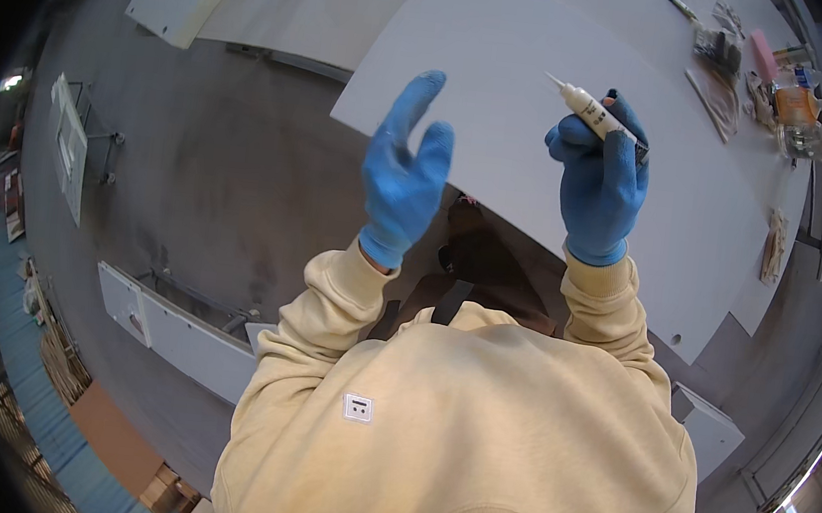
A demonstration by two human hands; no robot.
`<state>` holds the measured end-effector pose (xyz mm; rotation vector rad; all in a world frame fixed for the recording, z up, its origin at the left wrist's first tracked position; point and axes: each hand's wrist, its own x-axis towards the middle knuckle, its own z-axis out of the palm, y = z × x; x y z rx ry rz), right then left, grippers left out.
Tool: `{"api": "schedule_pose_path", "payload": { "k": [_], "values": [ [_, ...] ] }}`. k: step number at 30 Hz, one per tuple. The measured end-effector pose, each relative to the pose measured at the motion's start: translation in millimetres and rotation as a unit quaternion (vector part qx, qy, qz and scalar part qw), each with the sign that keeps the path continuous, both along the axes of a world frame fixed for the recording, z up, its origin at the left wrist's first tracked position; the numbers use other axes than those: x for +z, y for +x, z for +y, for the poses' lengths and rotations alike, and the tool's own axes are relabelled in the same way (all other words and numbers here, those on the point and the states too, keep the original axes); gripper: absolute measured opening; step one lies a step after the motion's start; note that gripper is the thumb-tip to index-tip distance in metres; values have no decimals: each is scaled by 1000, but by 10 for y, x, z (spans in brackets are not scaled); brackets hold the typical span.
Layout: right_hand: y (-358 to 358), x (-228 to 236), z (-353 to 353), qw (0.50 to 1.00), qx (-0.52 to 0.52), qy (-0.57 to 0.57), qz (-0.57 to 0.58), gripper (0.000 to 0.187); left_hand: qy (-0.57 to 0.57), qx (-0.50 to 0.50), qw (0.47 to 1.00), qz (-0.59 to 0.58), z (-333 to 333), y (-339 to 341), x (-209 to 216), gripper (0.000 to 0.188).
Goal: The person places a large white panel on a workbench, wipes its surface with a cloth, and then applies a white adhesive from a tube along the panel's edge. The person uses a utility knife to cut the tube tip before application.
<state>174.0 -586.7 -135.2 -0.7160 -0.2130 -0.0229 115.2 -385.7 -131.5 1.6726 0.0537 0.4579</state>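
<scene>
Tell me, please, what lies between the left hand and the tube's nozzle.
In the head view, only bare white board shows between the left hand and the nozzle of the tube.

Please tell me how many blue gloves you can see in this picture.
2: one on the left hand, which is empty and open; the other on the right hand, which holds a white tube. Any hidden ones cannot be counted.

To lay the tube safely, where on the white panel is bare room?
Bare: the white panel between the left hand and the squeeze tube in the right hand, and from that hand toward the tan bundle. Crowded: upper right, around the orange-labelled bottle, pink strip and plastic bags.
</scene>
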Motion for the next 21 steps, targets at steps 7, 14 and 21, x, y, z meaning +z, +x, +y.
{"api": "schedule_pose_path", "payload": {
  "k": [7,14,21],
  "values": [
    [1662,-915,431,968,-146,-195,-52,28,89,3,993,83,977,1804,-861,43],
    [2857,-1549,1054,945,-160,-284,0,27,135,-1,991,-19,1368,3698,-1627,31],
    [3372,-2094,1411,921,-193,-339,22,26,76,-42,996,24,1425,4770,-2206,21]
  ]
}}
